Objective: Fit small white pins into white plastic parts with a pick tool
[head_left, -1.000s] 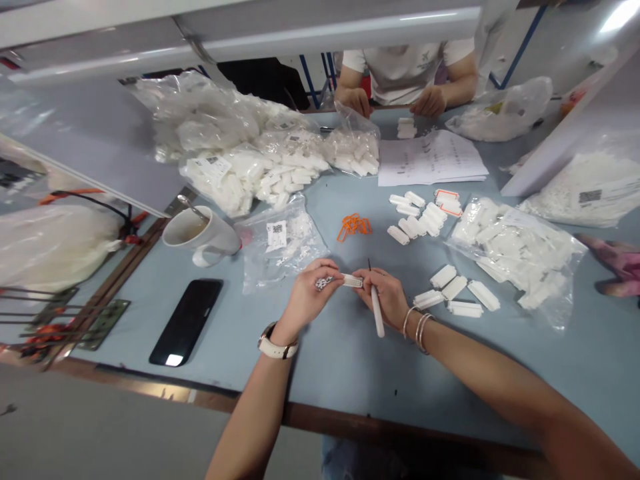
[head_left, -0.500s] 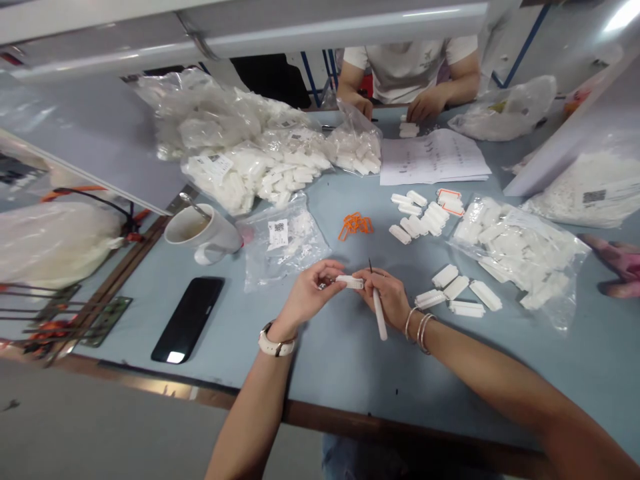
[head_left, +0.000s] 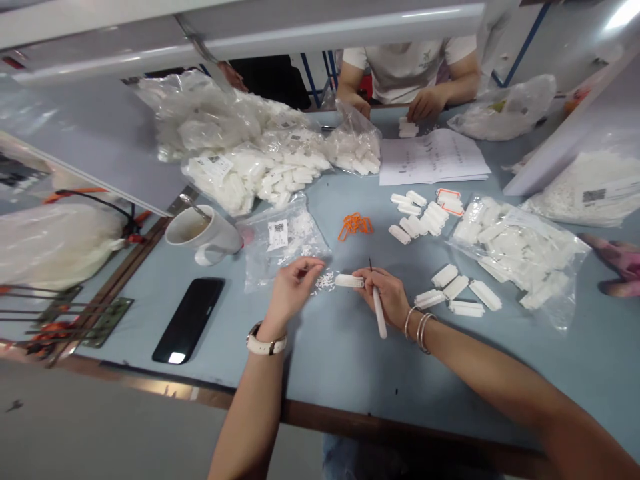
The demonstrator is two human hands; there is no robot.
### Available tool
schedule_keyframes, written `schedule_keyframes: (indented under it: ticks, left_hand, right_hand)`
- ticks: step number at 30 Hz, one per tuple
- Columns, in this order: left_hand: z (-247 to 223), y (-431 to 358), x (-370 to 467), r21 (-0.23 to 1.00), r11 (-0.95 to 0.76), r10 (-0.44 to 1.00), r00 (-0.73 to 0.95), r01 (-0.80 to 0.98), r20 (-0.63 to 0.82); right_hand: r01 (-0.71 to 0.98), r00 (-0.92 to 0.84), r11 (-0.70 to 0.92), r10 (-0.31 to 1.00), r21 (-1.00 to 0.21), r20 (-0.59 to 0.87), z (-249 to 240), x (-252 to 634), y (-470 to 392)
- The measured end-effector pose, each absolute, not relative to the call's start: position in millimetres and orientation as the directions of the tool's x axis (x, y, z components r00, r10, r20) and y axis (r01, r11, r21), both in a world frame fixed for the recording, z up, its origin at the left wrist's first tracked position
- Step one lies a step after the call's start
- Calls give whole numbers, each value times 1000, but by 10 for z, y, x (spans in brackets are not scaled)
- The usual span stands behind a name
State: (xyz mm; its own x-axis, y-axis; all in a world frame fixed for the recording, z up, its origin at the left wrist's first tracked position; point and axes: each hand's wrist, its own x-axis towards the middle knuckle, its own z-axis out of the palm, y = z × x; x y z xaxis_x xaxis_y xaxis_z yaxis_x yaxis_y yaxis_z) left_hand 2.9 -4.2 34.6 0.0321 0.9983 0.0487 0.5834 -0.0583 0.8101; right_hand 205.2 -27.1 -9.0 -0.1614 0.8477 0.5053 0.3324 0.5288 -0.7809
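A worker's two hands meet over a blue bench (head_left: 350, 360) at centre frame. The right hand (head_left: 387, 297) pinches one end of a small white connector housing (head_left: 349, 281) between thumb and fingertips, with a white pen-shaped pick tool (head_left: 379, 319) tucked in the same hand, its dark tip pointing toward the top of the frame. The housing lies with its long axis running left to right, its free end pointing at the left hand (head_left: 290, 290), which is the nearer of the two to the loose parts. That left hand sits just apart from the housing, fingers curled together over a little scatter of small white pieces (head_left: 324, 281) on the bench; whether it grips one cannot be told.

Behind the scatter, a clear bag with a label (head_left: 283, 241) lies open. A white mug (head_left: 203, 233) and a dark phone (head_left: 189, 320) sit at left, orange clips (head_left: 354, 225) and loose white housings (head_left: 455, 293) to the upper right and right. At the top of the frame a co-worker's hands (head_left: 425, 105) rest near printed sheets (head_left: 433, 159).
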Motion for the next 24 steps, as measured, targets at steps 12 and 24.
schedule_keyframes:
  ticks: [12, 24]
  left_hand:
    - [262, -7, -125, 484, -53, 989, 112, 873, -94]
    - [445, -100, 142, 844, -165, 976, 208, 510, 65]
  right_hand:
    - [341, -151, 494, 869, -800, 472, -115, 2036, -269]
    - [345, -167, 506, 862, -790, 479, -94, 2045, -266]
